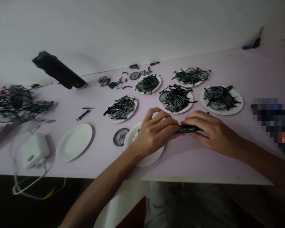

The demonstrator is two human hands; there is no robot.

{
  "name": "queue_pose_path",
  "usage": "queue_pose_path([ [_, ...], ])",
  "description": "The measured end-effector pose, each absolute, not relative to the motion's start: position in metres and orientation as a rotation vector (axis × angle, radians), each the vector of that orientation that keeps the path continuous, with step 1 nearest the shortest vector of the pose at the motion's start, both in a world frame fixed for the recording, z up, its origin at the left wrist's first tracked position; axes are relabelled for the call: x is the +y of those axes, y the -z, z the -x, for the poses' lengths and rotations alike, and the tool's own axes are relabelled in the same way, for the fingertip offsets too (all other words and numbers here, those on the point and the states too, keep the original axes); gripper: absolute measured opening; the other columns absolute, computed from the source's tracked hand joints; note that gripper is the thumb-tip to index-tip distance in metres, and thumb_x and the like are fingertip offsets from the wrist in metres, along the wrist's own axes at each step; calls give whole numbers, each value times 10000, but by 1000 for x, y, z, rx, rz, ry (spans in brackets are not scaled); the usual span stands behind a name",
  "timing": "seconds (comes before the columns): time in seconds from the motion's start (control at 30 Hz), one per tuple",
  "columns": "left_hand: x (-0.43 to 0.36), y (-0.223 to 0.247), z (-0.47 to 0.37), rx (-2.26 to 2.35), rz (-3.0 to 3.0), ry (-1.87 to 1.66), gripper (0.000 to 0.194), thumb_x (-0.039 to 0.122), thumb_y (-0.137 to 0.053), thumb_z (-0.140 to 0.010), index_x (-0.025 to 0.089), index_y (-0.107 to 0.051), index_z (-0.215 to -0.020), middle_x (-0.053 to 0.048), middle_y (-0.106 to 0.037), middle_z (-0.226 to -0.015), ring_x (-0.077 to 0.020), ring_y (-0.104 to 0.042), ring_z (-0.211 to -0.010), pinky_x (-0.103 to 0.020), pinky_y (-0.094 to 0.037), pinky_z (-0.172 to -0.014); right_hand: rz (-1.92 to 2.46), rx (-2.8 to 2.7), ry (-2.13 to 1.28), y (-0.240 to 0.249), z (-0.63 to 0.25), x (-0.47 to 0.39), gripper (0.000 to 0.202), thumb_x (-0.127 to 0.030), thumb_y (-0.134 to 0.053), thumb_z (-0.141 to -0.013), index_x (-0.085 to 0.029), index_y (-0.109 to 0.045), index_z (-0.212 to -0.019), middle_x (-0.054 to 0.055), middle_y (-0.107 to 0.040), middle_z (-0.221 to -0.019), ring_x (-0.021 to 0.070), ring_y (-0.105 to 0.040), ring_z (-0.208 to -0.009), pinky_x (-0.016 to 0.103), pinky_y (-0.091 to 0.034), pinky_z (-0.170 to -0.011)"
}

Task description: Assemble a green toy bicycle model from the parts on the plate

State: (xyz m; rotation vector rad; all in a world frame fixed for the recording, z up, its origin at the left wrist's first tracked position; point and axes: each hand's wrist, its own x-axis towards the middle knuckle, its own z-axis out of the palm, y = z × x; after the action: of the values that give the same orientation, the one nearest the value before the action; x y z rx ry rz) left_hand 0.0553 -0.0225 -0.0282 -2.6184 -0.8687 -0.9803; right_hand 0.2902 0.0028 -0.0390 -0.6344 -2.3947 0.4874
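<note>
My left hand point(154, 131) and my right hand point(209, 128) pinch a thin dark green toy bicycle part point(189, 128) from both sides, just above the table. Fingers cover its ends, so its exact kind does not show. Beneath my left hand and forearm lies a white paper plate point(152, 159), partly hidden. Left of that plate, a loose toy bicycle wheel point(121, 137) with a dark green rim rests flat on the table.
Beyond my hands, paper plates hold piles of small parts point(177, 99) and wheels point(213, 92). To the left are a bare plate point(74, 142), a white adapter point(35, 150) with cables, a screwdriver point(88, 108), a black cylindrical device point(59, 69) and heaped toy bicycles point(16, 101).
</note>
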Motion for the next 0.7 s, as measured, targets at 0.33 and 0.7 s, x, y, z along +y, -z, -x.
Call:
queue_pose_path([
  [0.33,-24,27,-56,-827,2607,972,91,219,-689,-928,184,-612,-961,-10,-754,-925,-165,-652,-858,-368,-444,-888,629,-2378,-469,39,-291,3,368,-68,-609,-888,-200,-632,-1231,107,-651,-1153,241,-630,-1078,384,-520,-937],
  [0.7,-7,4,6,-1141,2178,1256,254,349,-469,-1038,244,-623,-865,-21,-713,-849,-190,-629,-811,-443,-430,-871,709,-2329,-418,34,-292,6,288,-196,-613,-926,-267,-602,-1205,79,-657,-1126,264,-633,-1095,431,-535,-936],
])
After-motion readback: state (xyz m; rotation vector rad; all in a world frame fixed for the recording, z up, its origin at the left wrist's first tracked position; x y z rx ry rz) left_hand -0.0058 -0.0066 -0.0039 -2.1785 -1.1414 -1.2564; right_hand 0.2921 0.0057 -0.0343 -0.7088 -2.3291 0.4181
